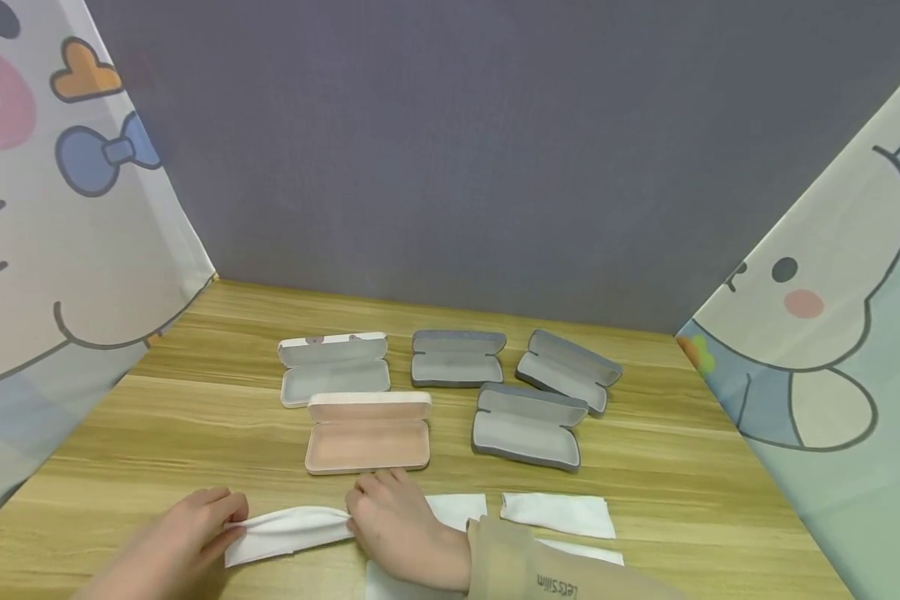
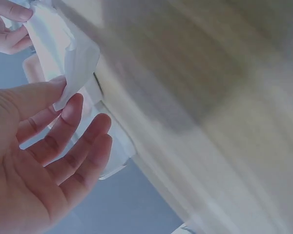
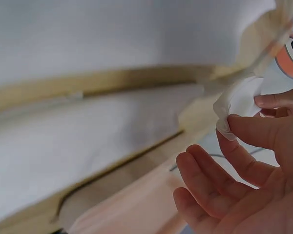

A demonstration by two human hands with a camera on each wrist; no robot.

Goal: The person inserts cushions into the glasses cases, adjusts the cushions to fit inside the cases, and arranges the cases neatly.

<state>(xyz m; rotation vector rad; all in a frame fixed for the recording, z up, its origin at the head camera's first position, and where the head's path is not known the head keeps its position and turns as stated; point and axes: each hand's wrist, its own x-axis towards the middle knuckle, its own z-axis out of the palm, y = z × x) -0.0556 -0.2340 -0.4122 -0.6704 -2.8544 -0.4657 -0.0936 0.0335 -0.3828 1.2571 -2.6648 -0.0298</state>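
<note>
A folded white cloth (image 1: 294,531) stretches between the two hands near the table's front edge. My left hand (image 1: 192,533) pinches its left end between thumb and forefinger; in the left wrist view the other fingers of that hand (image 2: 44,151) are spread loosely. The opposite end is pinched by my right hand (image 1: 401,527), whose thumb and forefinger grip a rolled edge in the right wrist view. Under and beside the right hand lies another white cloth (image 1: 457,507), partly hidden by the hand and sleeve. Just behind the right hand stands an opened glasses case with a peach lining (image 1: 367,446).
Further opened glasses cases stand behind: a white one (image 1: 335,382), and grey ones at the back (image 1: 457,367), right (image 1: 562,371) and front right (image 1: 527,435). A folded white cloth (image 1: 558,514) lies right of the hands, another strip (image 1: 581,551) nearer. Printed cloth walls flank the wooden table (image 1: 667,467).
</note>
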